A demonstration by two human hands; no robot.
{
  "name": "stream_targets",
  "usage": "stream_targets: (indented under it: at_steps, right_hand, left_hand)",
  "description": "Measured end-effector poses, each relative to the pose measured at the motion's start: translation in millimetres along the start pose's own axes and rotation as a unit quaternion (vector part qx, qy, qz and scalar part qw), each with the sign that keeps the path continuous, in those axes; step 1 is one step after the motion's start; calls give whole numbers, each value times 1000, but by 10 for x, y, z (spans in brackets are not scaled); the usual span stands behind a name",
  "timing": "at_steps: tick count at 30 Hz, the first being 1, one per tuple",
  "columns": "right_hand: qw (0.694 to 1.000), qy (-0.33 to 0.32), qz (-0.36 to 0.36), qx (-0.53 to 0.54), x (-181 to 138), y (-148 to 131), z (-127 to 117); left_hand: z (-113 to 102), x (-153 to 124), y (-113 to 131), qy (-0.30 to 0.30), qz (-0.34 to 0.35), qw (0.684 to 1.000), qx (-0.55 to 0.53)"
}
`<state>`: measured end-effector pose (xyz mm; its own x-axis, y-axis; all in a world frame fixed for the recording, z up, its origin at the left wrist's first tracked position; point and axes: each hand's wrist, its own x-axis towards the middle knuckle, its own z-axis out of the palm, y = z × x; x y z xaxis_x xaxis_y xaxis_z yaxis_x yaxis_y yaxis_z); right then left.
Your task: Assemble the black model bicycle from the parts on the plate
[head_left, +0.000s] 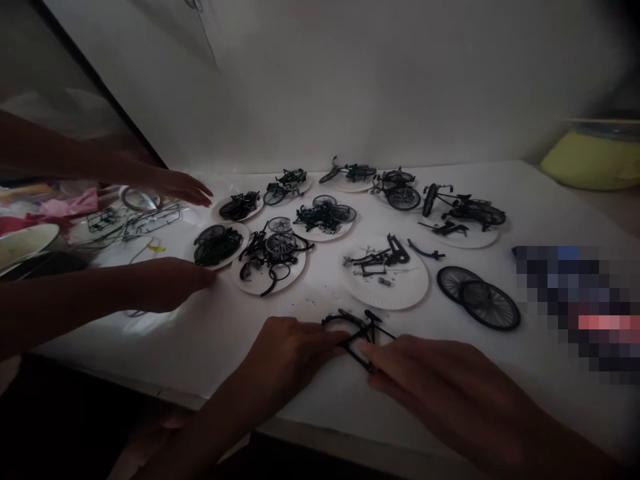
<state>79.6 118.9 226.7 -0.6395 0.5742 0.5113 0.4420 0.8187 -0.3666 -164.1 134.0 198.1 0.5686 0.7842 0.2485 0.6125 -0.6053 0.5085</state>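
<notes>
Close to the table's front edge, a black miniature bicycle frame (369,327) with a small saddle is held between both my hands. My left hand (295,347) grips its left end, fingers pressed together. From the other side my right hand (420,370) pinches the lower part of the frame, and its fingers hide some of it. Just beyond lies a paper plate (400,297) with black bicycle parts (385,257) and tiny loose pieces. Two spoked wheels (480,298) overlap on the table to the right. A curved black part (425,251) rests beside the plate.
Another person's hands (183,283) reach in from the left, one touching a plate (240,243) of dark parts. Several more plates hold miniature bicycles (325,213) towards the wall. Wire pieces (150,220) and a bowl (30,241) sit at left; a yellow-green object (590,160) stands far right.
</notes>
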Motion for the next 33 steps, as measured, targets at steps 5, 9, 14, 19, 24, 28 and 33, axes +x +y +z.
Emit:
stream_targets:
  at_steps: [5, 9, 14, 19, 24, 28, 33]
  right_hand:
    - [998, -24, 51, -3, 57, -39, 0]
    - [999, -16, 46, 11, 55, 3, 28]
    - [998, -49, 16, 45, 10, 8, -60]
    - [977, -75, 139, 141, 23, -19, -29]
    - [966, -110, 179, 150, 10, -2, -29]
    - [971, -114, 140, 159, -18, 54, -23]
    - [984, -77, 93, 129, -4, 82, 68]
  left_hand:
    - [26, -21, -8, 5, 1, 1000, 4]
    - [17, -17, -3, 2, 3, 1000, -1]
    - [-21, 16, 15, -25, -7, 1000, -7]
    - [-5, -5, -9, -4, 6, 1000, -8]
    - [-17, 8, 18, -5, -2, 1000, -7]
    - [-28, 21, 28, -17, -9, 1000, -13]
    - [-13, 11, 6, 5, -4, 1000, -2]
